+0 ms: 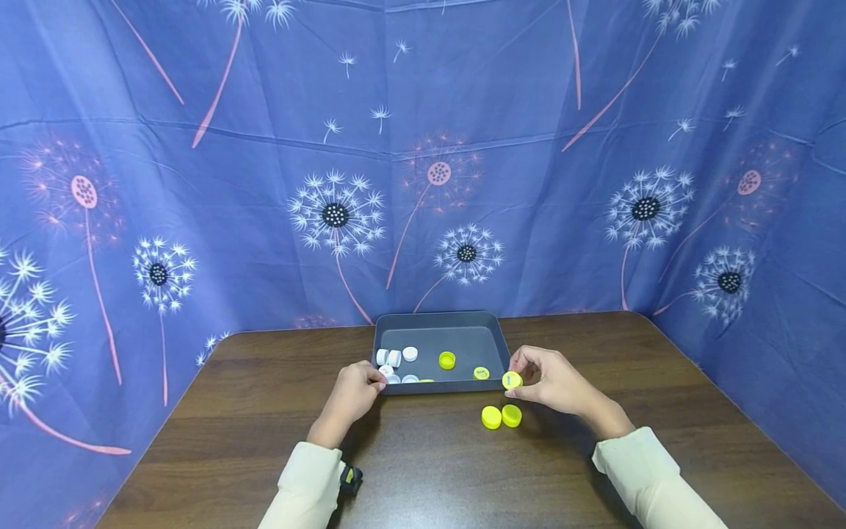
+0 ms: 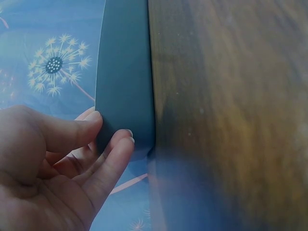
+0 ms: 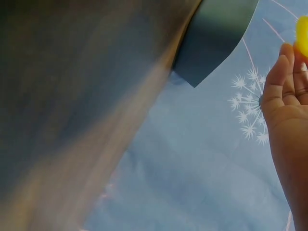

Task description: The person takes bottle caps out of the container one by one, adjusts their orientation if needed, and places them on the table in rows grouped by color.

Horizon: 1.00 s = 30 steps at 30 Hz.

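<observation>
My left hand [image 1: 355, 393] grips the near left corner of a dark grey tray [image 1: 456, 330]. In the left wrist view the left hand's thumb lies at the tray wall's rim [image 2: 126, 72] and other fingertips touch its outer side. Held between thumb and fingers of my right hand [image 1: 554, 378] is a yellow bottle cap [image 1: 512, 380], close by the tray's near right corner. That yellow cap [image 3: 302, 36] shows partly at the right wrist view's edge. Several white caps [image 1: 410, 354] gather in the tray's left part, some half hidden behind the front wall.
Inside the tray are also yellow caps, one near the middle [image 1: 447, 360] and one near the right front [image 1: 481, 373]. Two more yellow caps [image 1: 491, 417] lie side by side on the wooden table [image 1: 429, 470] before it. A blue dandelion-print cloth [image 1: 562, 220] hangs behind the table.
</observation>
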### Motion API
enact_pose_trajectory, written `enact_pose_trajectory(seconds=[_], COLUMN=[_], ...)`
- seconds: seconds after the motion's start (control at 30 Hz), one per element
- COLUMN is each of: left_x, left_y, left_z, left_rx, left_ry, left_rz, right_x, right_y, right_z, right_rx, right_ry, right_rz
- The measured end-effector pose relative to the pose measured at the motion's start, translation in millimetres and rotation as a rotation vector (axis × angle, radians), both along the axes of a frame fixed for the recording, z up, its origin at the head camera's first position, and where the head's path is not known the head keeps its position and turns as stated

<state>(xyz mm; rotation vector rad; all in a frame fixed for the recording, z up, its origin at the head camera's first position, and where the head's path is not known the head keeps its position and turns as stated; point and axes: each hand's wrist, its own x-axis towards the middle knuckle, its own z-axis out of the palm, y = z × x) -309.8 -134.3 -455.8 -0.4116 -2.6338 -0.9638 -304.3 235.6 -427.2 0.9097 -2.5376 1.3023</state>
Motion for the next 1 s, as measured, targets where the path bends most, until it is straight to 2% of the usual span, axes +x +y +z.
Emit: enact_pose_trajectory(seconds=[0.33,0.53,0.7,0.9,1.0], left_x=[-2.0,-1.6,-1.1,-1.7,-1.8], left_y=[1.0,0.0,-0.2,-0.1,0.0], left_z=[-0.3,-1.2,-1.3,0.3,0.6], left_rx=[-0.005,-0.012,-0.012,-0.012,-0.012], left_ry=[0.014,0.015,0.001,0.006,0.006], left_rz=[0.001,-0.001,-0.002,0.007,0.008], right_x=[11.2,16.0,18.0,20.5,22.1], right_y=[8,4,0,3,5], right_z=[-6.9,-6.2,-7.9,-8.4,-8.7], right_rx=[0.069,0.082,0.142,0.207,0.25], right_ry=[-0.065,-0.098,-0.121,-0.21,-0.223], right_rz=[0.054,0.079,0.094,0.172,0.202])
